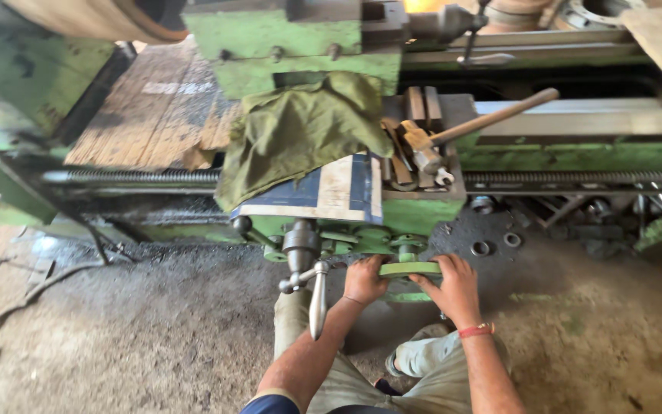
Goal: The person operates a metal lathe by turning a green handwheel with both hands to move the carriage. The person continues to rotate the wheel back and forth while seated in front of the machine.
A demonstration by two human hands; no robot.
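While both hands grip the green handwheel [410, 269] low on the lathe's [346, 218] front, left hand [365, 280] and right hand [453, 287] have fingers curled around its rim. Turning it seems the step in hand; that calls for a steady, even pull.

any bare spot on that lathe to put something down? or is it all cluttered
Free: the plank deck left of the green cloth, and the bare ways right of the hammer. Crowded: the carriage top, under cloth, board, hammer and wood blocks. Below, both hands, left and right, grip the green handwheel beside the crank handle.
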